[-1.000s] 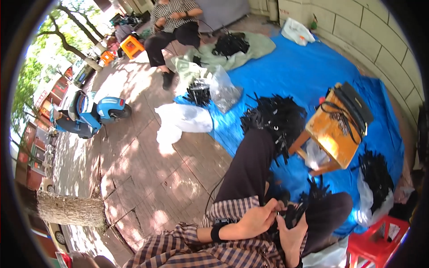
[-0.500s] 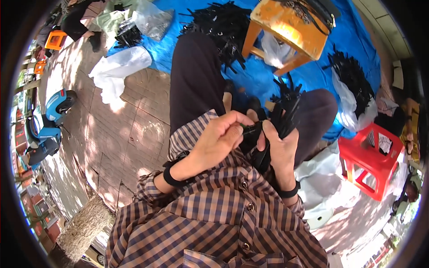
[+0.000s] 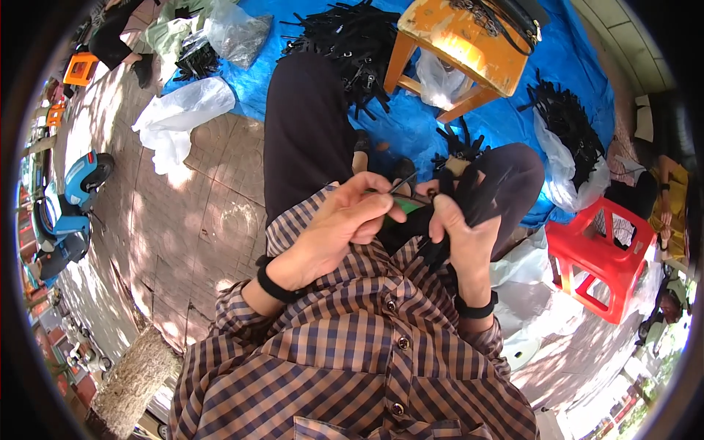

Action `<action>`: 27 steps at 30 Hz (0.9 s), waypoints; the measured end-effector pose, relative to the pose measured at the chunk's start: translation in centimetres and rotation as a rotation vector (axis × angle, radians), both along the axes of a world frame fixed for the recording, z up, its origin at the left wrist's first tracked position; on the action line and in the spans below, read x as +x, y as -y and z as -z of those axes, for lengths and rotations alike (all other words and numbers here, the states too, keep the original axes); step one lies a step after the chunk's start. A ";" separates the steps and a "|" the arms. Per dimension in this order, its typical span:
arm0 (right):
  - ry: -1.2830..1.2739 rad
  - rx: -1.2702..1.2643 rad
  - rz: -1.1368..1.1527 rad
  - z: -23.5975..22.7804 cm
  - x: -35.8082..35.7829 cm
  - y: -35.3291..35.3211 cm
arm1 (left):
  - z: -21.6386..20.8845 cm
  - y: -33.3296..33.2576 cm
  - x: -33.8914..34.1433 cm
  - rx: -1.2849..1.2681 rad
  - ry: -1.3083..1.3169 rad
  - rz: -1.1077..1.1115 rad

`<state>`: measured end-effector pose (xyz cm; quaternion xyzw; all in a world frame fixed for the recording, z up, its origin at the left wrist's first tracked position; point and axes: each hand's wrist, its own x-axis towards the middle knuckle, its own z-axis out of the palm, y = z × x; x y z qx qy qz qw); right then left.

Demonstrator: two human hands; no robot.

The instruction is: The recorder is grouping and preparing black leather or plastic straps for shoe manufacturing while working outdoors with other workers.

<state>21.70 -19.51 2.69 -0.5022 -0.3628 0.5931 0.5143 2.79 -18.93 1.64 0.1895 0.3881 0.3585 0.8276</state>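
Observation:
Over my lap, my right hand (image 3: pixel 463 229) is closed around a bundle of black zippers (image 3: pixel 480 196), whose loose ends fan out, partly blurred. My left hand (image 3: pixel 350 216), just to its left, has thumb and fingers pinched together. A thin dark piece (image 3: pixel 402 182) sticks out from those fingertips toward the bundle; its kind is unclear. Between my knees, beyond the hands, lie more black strips (image 3: pixel 460 143). A large pile of black zippers (image 3: pixel 345 44), some with metal pulls showing, is spread ahead of my left knee.
Blue tarp (image 3: pixel 253 99) covers the ground ahead, with a worn wooden stool (image 3: pixel 469 44) on it. At right are a red plastic stool (image 3: pixel 601 257) and a bag of black strips (image 3: pixel 568 139). A white plastic bag (image 3: pixel 183 117) lies left; another person (image 3: pixel 666 202) sits far right.
My left hand has drawn back slightly left from the right one, and a thin dark piece now shows at its fingertips. The right hand keeps its bundle.

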 end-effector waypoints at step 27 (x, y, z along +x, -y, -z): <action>-0.151 -0.157 -0.045 0.6 0.1 -0.5 | -0.1 -0.8 1.2 0.893 -0.571 -0.202</action>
